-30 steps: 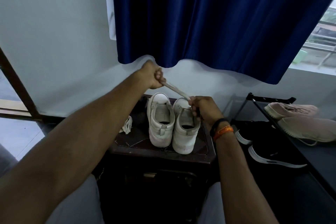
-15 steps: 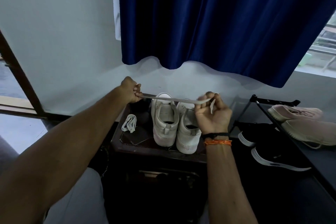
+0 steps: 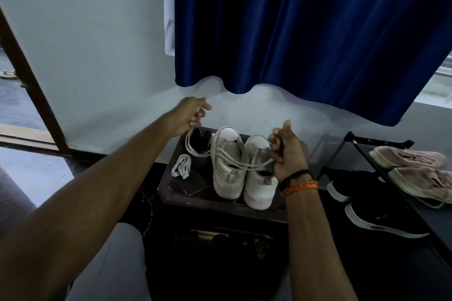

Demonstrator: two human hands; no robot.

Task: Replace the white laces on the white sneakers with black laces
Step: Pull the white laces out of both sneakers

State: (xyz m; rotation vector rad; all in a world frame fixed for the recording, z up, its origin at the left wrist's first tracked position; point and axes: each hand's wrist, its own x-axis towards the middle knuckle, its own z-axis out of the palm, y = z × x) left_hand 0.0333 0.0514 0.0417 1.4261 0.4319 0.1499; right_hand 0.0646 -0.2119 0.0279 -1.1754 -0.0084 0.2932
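Two white sneakers (image 3: 228,166) stand side by side, heels toward me, on a small dark table (image 3: 195,189). A loose white lace (image 3: 230,161) sags in doubled loops over the sneakers, stretched between both hands. My left hand (image 3: 189,116) grips one end above the table's back left. My right hand (image 3: 287,151) pinches the other end just right of the right sneaker. A second white lace (image 3: 181,165), folded into a bundle, lies on the table's left side. A dark bundle (image 3: 201,139), possibly the black laces, sits behind it.
A blue curtain (image 3: 305,27) hangs over the white wall behind the table. To the right, a black shoe rack (image 3: 381,144) carries pink shoes (image 3: 411,168), with black shoes (image 3: 376,208) below. A brown door frame (image 3: 31,85) stands at the left.
The lace was stretched taut between my hands. It now hangs slack in doubled loops over the sneakers, and my left hand has shifted right and up, closer to my right hand.
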